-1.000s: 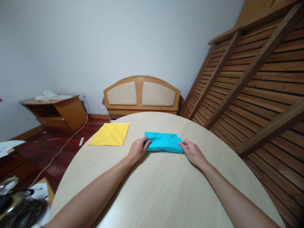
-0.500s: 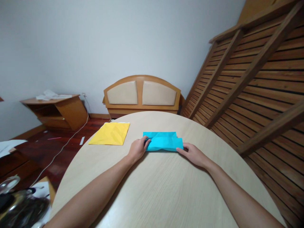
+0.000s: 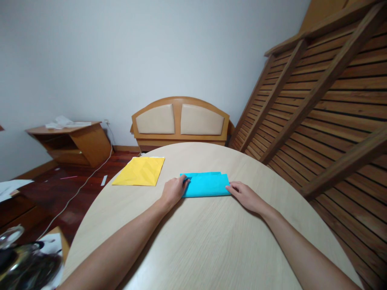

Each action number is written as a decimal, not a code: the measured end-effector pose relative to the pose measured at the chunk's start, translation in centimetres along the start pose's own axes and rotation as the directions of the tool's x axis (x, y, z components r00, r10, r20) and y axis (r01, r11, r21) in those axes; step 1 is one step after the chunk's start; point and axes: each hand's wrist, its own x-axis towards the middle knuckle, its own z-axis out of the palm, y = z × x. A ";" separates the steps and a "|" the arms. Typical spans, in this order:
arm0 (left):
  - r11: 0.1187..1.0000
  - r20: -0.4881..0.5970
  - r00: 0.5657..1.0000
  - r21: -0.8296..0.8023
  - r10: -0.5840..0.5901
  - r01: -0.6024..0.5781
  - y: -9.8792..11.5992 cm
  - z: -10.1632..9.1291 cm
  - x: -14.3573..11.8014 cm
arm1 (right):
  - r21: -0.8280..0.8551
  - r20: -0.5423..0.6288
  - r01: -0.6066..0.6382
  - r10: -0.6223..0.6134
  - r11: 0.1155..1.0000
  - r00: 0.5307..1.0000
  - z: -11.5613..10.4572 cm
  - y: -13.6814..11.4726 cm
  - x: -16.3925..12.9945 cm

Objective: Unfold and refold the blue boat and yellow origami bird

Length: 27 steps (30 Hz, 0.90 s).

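Note:
A folded piece of blue paper (image 3: 207, 185) lies across the pale round table (image 3: 205, 241), with a small step in its far edge near the right end. My left hand (image 3: 174, 190) grips its left end, thumb on top and fingers curled. At the right end, my right hand (image 3: 243, 195) pinches the paper's edge between thumb and fingers. Left of my left hand, a sheet of yellow paper (image 3: 139, 171) with faint creases rests flat near the table's edge, a white strip showing along its far side.
Beyond the table stands a wooden headboard (image 3: 177, 137) with two cream panels. A slatted wooden frame (image 3: 326, 96) leans along the right. To the left are a low wooden cabinet (image 3: 87, 147), a white cable (image 3: 80, 189) on the floor and dark cluttered items (image 3: 33, 262).
The blue paper has come slightly nearer to me and lies flatter. Its right end now reaches less far out, and the tab there sticks out less. Both hands keep hold of it.

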 end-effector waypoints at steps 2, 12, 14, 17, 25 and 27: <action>1.000 -0.026 1.000 -0.027 -0.011 0.010 0.1 -0.1 -0.3 | -0.024 -0.045 -0.006 0.005 1.000 0.999 0.3 0.0 0.0; 0.985 -0.055 0.997 -0.167 -0.062 0.052 0.0 0.4 -0.2 | -0.099 -0.099 -0.040 0.030 0.994 0.995 0.8 0.1 0.1; 0.979 -0.056 0.995 -0.190 -0.086 0.074 0.0 0.4 0.0 | -0.120 -0.111 -0.037 0.024 0.992 0.993 0.9 0.1 0.1; 0.969 -0.051 0.991 -0.222 -0.123 0.109 -0.1 0.3 0.0 | -0.113 -0.140 -0.042 0.025 0.993 0.990 1.1 0.1 0.2; 0.979 -0.041 0.994 -0.181 -0.102 0.093 -0.1 0.7 -0.1 | -0.006 -0.205 -0.076 0.073 0.997 0.976 2.1 -0.4 0.3; 0.977 -0.043 0.994 -0.193 -0.105 0.094 -0.1 0.7 -0.1 | -0.034 -0.209 -0.060 0.052 0.998 0.977 2.3 -0.4 0.4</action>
